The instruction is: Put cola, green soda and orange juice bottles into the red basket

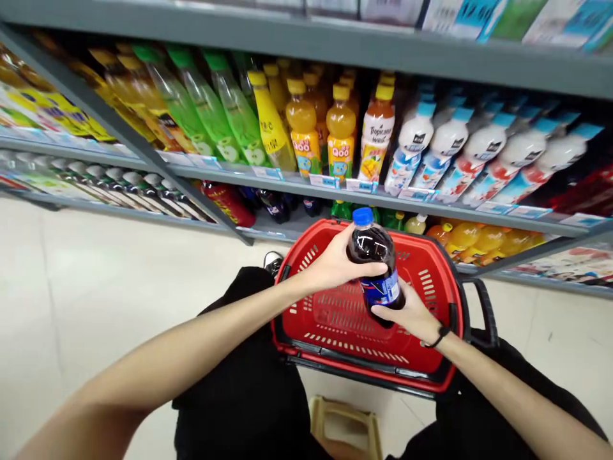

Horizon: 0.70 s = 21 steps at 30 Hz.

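Note:
Both hands grip a dark cola bottle (371,246) with a blue cap and a blue label. It is tilted slightly, cap toward the shelf, above a red shopping basket (453,281). My left hand (340,259) wraps round the bottle's upper part, thumb across its front just above the label. Lower down, my right hand (405,313) holds the bottle near its base, with a black band on the wrist. Between my knees, the basket shows only its slotted red floor and walls around the bottle. Its black handle (486,313) sticks out on the right.
A shelf (297,185) ahead carries green, yellow, orange and white bottles in rows. Under it, a lower shelf (268,229) holds dark and orange drinks, partly behind the basket. A small beige stool (342,409) stands below me on the pale floor (96,287).

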Available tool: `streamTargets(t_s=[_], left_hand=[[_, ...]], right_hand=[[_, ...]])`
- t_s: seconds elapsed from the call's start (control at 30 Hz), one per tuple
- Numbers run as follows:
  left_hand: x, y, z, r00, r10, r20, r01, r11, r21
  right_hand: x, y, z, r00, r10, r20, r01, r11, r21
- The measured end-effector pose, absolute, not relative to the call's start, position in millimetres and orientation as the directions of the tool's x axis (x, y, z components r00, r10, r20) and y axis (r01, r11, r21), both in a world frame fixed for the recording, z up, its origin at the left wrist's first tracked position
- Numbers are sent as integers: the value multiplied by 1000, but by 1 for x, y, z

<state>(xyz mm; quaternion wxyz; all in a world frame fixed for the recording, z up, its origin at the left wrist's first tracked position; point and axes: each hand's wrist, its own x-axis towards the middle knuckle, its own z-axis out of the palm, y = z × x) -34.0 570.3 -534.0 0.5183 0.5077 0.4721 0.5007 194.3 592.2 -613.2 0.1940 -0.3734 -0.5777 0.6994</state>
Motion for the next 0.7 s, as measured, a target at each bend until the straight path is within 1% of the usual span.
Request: streamTargets(t_s=[0.1, 0.2, 0.3, 0.4, 0.47, 0.5, 0.53, 0.6, 0.67, 0.7], left_hand=[[-32, 562, -534, 61, 998, -13, -39, 15, 999], [-29, 558, -532, 87, 996, -2, -40, 5, 999], [-23, 556, -533, 57, 997, 53, -21, -52, 998], [-17, 554, -537, -68, 996, 62, 2, -62, 998], [-16, 552, -537, -131, 989, 69, -2, -70, 998], [-18, 552, -537, -121, 989, 82, -8, -83, 997], [-21, 552, -537, -76, 992, 101, -10, -102, 995], [-30, 551, -537, 69, 988, 138, 12, -139, 990], [-38, 549, -536, 176, 971, 163, 58, -176, 983], [-41, 548, -535, 198, 964, 175, 80, -194, 978]], right_hand=[[195, 579, -613, -688, 636, -348, 184, -311, -932], [199, 572, -609, -687, 632, -359, 203, -308, -930], [202, 569, -612, -619, 704, -349, 218, -272, -937], [199, 566, -616, -524, 803, -284, 248, -175, -953], [197, 565, -617, -491, 841, -228, 264, -106, -959], [197, 565, -617, -479, 854, -203, 260, -83, -962], [197, 565, -615, -474, 862, -182, 243, -71, -967], [201, 565, -612, -492, 855, -164, 179, -85, -980], [208, 564, -610, -550, 813, -192, 115, -154, -981], [212, 563, -610, -582, 783, -218, 90, -205, -975]])
